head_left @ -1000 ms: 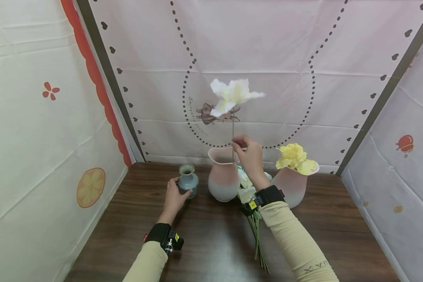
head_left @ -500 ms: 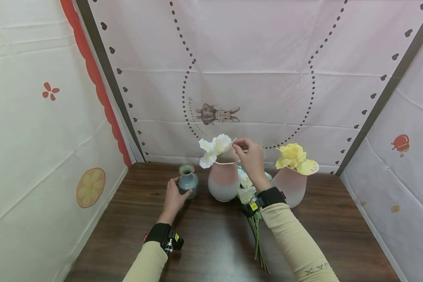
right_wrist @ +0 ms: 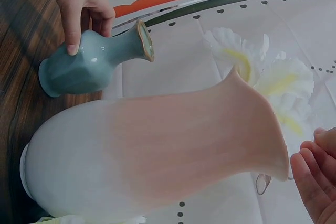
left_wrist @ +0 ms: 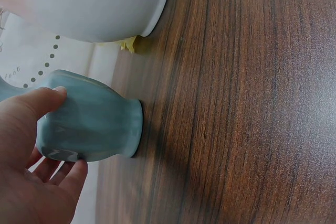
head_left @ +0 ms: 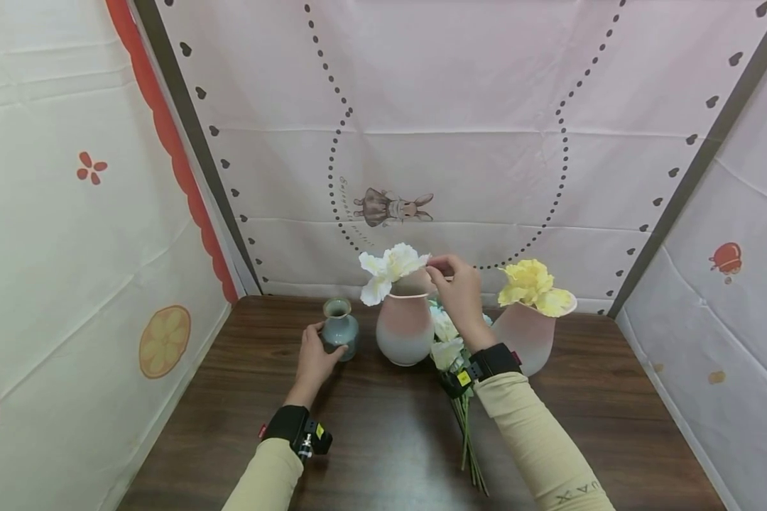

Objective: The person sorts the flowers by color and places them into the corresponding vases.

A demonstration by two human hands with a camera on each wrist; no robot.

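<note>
My left hand [head_left: 315,362] grips the small blue-green vase [head_left: 341,333] around its body; the vase stands upright on the table, and its foot shows in the left wrist view. A white iris [head_left: 390,271] stands in the taller pink-and-white vase [head_left: 405,330], its bloom leaning left over the rim and its stem hidden inside. Beside that rim, on the right, is my right hand [head_left: 458,291], its bent fingertips close to the petal edge. In the right wrist view, the fingers [right_wrist: 310,174] and thumb are loosely curled, with nothing visible between them.
A yellow flower [head_left: 532,285] sits in a tilted pink-and-white vase [head_left: 529,333] at the right. Several white flowers [head_left: 447,353] with green stems lie on the dark wood table [head_left: 383,454], partly under my right wrist. Printed cloth [head_left: 486,92] hangs behind.
The white iris has dropped from high above the tall vase into it, now leaning left. My right hand has drawn slightly right from the petals. My left hand stays on the small vase.
</note>
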